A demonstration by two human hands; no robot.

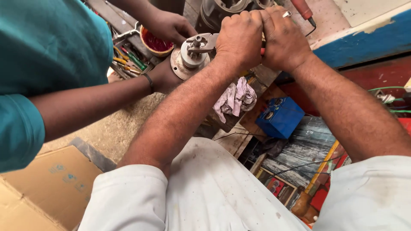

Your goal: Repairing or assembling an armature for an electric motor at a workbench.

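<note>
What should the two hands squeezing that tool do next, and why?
Probably keep squeezing and pull gently: both hands, left hand and right hand, clamp the pliers whose jaws sit on the shaft of the round metal part, while another person's hand steadies it.

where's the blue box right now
In the head view the blue box sits low down, right of centre, under the person's right forearm, just right of the crumpled pale rag.

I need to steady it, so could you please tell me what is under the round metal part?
A co-worker's hand cups the round metal part from below. Its fingers and the surface beneath are hidden.
</note>
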